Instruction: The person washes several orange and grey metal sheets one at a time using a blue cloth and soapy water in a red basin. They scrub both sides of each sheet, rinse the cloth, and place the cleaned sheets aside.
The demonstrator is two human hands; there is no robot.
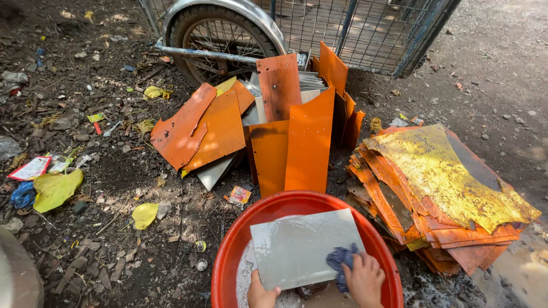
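Head view: left hand [261, 295] grips grey sheet [302, 246] edge; right hand [363, 279] clutches blue rag [341, 260]; red basin [228, 251] rim close.

Head camera looks steeply down, close over the red basin [228, 251].

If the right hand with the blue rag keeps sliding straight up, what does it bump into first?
Probably nothing at once: the right hand and blue rag would cross the grey sheet, then likely reach the red basin's far rim, though depth is unclear.
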